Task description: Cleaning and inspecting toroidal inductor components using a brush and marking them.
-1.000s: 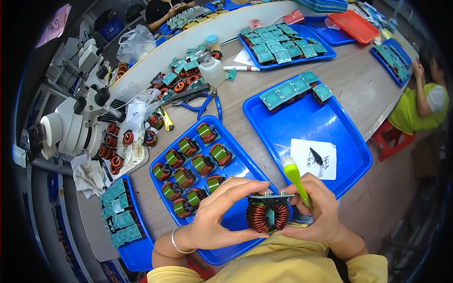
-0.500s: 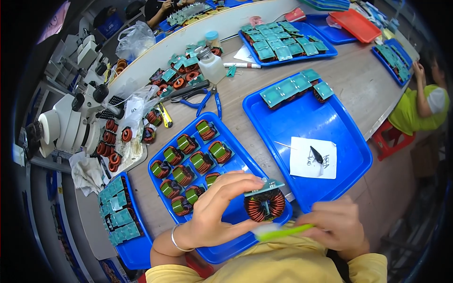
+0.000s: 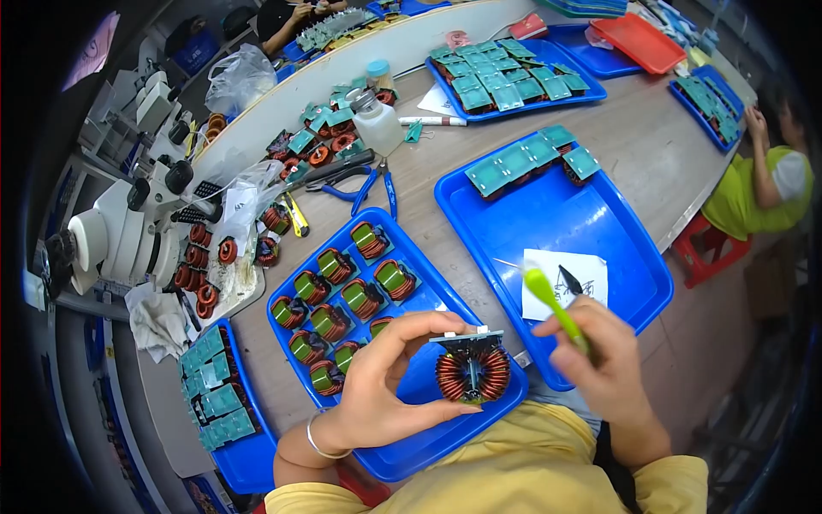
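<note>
The left hand (image 3: 385, 390) pinches a copper coil (image 3: 472, 370) between thumb and fingertips, held up over the near tray (image 3: 445, 428). The right hand (image 3: 604, 364) is closed round a green brush (image 3: 556, 308), tip pointing away, just right of the coil. That coil looks dense and stiff, probably weighty, but its fine windings could scratch; gripping the outer rim or top board seems safest.

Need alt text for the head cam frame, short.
Seen from above, a person's left hand holds a copper-wound toroidal coil over a blue tray of similar coils, while the right hand holds a green-handled brush beside it. More blue trays, a microscope and another seated worker surround the wooden bench.
</note>
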A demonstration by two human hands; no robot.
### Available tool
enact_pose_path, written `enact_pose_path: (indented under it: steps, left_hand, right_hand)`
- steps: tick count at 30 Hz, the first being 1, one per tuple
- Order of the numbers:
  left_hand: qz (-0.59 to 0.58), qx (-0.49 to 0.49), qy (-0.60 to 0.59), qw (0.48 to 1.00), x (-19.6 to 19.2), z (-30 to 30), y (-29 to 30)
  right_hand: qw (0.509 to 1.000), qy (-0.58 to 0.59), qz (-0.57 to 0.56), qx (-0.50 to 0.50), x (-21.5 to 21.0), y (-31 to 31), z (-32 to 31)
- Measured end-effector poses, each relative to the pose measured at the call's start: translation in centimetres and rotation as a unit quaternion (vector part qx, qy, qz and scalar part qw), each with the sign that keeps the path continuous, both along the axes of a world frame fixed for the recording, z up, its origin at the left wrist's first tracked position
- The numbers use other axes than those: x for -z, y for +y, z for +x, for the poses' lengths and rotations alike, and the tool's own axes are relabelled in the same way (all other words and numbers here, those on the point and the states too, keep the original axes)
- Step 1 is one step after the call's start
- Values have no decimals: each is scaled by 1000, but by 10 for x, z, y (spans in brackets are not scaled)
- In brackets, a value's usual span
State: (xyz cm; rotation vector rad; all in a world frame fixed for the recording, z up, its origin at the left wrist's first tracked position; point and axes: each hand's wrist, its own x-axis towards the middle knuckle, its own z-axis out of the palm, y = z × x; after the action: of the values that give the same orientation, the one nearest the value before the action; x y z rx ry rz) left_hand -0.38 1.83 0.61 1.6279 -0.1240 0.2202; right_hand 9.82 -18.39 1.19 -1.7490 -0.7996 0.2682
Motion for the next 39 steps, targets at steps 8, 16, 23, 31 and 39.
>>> enact_pose_path:
  steps: [8, 16, 23, 31, 39]
  left_hand:
    - [177, -82, -126, 973, -4, 1, 3]
    - [368, -156, -210, 892, -10, 2, 5]
    - [348, -150, -185, 907, -8, 3, 6]
    - [-11, 10, -18, 1000, 1, -3, 4]
    - [-59, 66, 5, 996, 3, -2, 0]
  right_hand:
    - [996, -39, 30, -80, 0, -14, -15]
    - [971, 38, -140, -190, -10, -6, -23]
    - [943, 72, -150, -289, -3, -7, -21]
    - [982, 133, 70, -116, 11, -10, -10]
    - [991, 94, 53, -84, 13, 8, -18]
